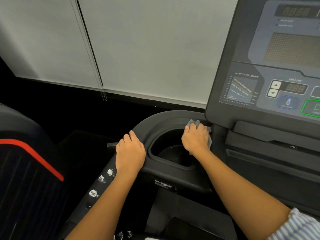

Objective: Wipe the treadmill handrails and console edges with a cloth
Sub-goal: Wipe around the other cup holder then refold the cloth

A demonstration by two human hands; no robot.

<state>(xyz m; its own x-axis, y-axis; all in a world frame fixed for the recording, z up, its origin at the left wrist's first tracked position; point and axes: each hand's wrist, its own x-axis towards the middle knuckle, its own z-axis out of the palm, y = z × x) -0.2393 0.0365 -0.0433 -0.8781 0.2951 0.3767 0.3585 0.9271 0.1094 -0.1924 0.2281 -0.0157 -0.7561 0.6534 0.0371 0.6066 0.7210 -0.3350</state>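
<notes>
The treadmill console (pixel 270 66) fills the right of the view, dark grey with unlit displays and buttons. Left of it a black tray with a deep cup-holder recess (pixel 171 153) curves round to a rim (pixel 155 121). My right hand (pixel 196 138) is closed on a grey cloth (pixel 194 122), pressing it against the tray's inner corner where it meets the console's lower left edge. Most of the cloth is hidden under the hand. My left hand (pixel 130 151) rests on the tray's outer left edge, fingers curled over it.
A black side rail (pixel 102 184) with several worn white patches runs down from the tray toward me. A neighbouring machine with a red stripe (pixel 39 158) stands at the left. Pale window blinds (pixel 138 49) hang behind, above a dark sill.
</notes>
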